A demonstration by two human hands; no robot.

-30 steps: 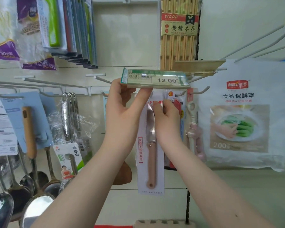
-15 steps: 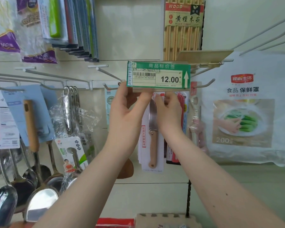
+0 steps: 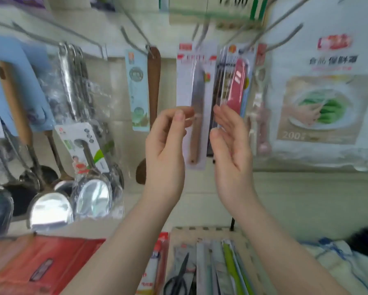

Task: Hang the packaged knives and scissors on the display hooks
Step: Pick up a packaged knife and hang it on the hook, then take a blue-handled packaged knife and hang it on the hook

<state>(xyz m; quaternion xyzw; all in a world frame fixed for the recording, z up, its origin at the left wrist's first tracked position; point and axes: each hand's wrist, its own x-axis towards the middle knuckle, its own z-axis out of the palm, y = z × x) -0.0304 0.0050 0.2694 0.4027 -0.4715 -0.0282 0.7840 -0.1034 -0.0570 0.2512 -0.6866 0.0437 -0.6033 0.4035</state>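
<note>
Both hands have dropped from the hook; left hand (image 3: 166, 145) loosely curled, empty; right hand (image 3: 232, 143) open, empty; packaged knife (image 3: 196, 107) now hangs free; crate (image 3: 249, 248) stock next.

We are counting two hands raised before the display: the left hand (image 3: 166, 145) and the right hand (image 3: 232, 150), both empty and loosely open. We are seeing one carded knife with a wooden handle (image 3: 196, 111) hanging on a hook, and one red-handled packaged tool (image 3: 237, 84) hanging beside it. We are counting one wooden spatula (image 3: 153, 86) and one large bag of food covers (image 3: 327, 99). Among the steel ladles and spoons at left (image 3: 51, 209) we are making out at least four bowls; blur is hiding the exact number. Below, we are spotting one pair of black-handled packaged scissors (image 3: 178, 275) and one green-handled packaged knife (image 3: 232, 265) in the box of stock (image 3: 249, 248).
</note>
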